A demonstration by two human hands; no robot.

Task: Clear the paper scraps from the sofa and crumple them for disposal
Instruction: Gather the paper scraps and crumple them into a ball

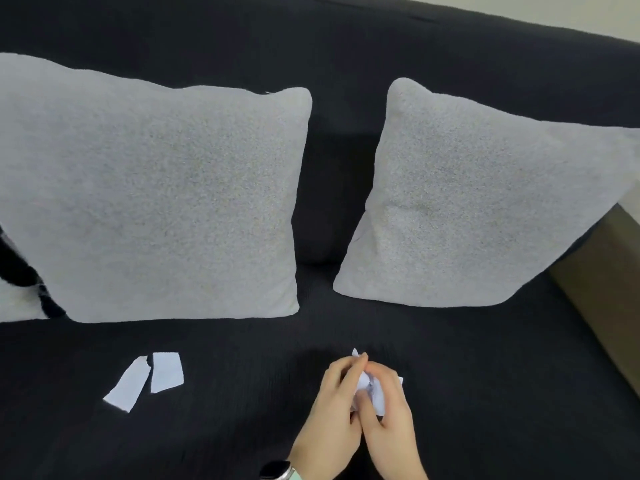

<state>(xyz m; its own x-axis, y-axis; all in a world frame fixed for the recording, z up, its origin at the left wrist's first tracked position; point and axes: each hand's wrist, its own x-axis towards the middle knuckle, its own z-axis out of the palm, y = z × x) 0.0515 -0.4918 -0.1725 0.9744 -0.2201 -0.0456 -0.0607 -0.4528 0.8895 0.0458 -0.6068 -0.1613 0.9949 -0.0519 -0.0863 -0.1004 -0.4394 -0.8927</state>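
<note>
Both hands meet over the black sofa seat (pixel 242 427), pressed around a wad of white paper (pixel 372 389). My left hand (pixel 334 417), with a watch at its wrist, cups the wad from the left. My right hand (pixel 391 427) closes over it from the right. A corner of paper sticks out above the fingers. Two flat white scraps lie on the seat to the left: a long strip (pixel 127 384) and a squarer piece (pixel 167 371) beside it, almost touching.
Two large grey cushions lean on the sofa back, one at the left (pixel 156 202) and one at the right (pixel 478 202). A black-and-white cushion (pixel 17 292) peeks out at the far left. A brown surface (pixel 609 289) borders the sofa's right end.
</note>
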